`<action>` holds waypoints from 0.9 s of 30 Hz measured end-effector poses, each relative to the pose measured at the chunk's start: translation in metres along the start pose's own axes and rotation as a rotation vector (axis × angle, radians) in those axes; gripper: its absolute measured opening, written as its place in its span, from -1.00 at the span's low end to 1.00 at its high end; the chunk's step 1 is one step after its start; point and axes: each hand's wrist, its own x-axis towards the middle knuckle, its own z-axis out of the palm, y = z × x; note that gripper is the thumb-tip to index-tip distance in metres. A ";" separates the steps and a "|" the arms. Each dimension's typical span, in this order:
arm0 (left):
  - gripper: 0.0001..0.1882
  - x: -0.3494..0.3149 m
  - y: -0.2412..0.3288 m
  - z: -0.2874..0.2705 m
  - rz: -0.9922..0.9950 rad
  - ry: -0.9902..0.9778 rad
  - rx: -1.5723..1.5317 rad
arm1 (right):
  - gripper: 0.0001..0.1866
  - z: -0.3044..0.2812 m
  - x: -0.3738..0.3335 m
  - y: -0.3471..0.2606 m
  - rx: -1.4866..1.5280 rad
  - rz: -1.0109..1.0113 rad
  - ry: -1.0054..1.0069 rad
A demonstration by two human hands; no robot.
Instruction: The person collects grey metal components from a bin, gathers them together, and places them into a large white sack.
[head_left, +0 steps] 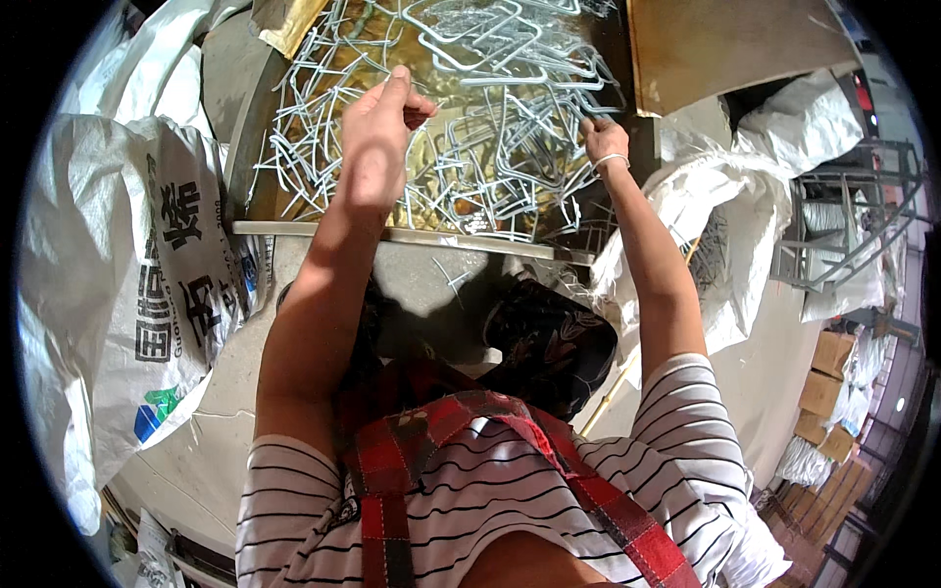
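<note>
Over the left part of a shallow metal-edged tray [412, 236], my left hand [380, 120] hovers with its thumb raised and apart from its loosely curled fingers; I see nothing between them. My right hand [606, 144], a white band at its wrist, is at the tray's right side. Its fingers are closed on the end of a bent wire frame [534, 132]; the grip is partly hidden. Short wire pieces [304, 147] lie tangled all over the tray. Larger angular wire loops [480, 39] are heaped at the far side.
A large white woven sack [98, 265] stands on the left. Another open white sack [745, 211] leans by the tray's right side. A brown board [735, 49] rises at the far right. Cardboard boxes [821, 392] and a metal rack [853, 216] stand farther right.
</note>
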 end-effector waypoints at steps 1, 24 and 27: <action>-0.69 0.002 0.002 -0.004 0.012 -0.038 0.020 | -0.71 0.011 0.008 -0.002 -0.061 0.004 -0.010; -0.68 -0.004 0.010 0.004 -0.046 -0.112 0.103 | -0.57 0.077 -0.015 0.011 -0.141 0.295 -0.333; -0.71 -0.004 0.013 0.003 -0.089 -0.057 0.078 | -0.67 0.085 -0.014 0.002 -0.356 0.218 -0.525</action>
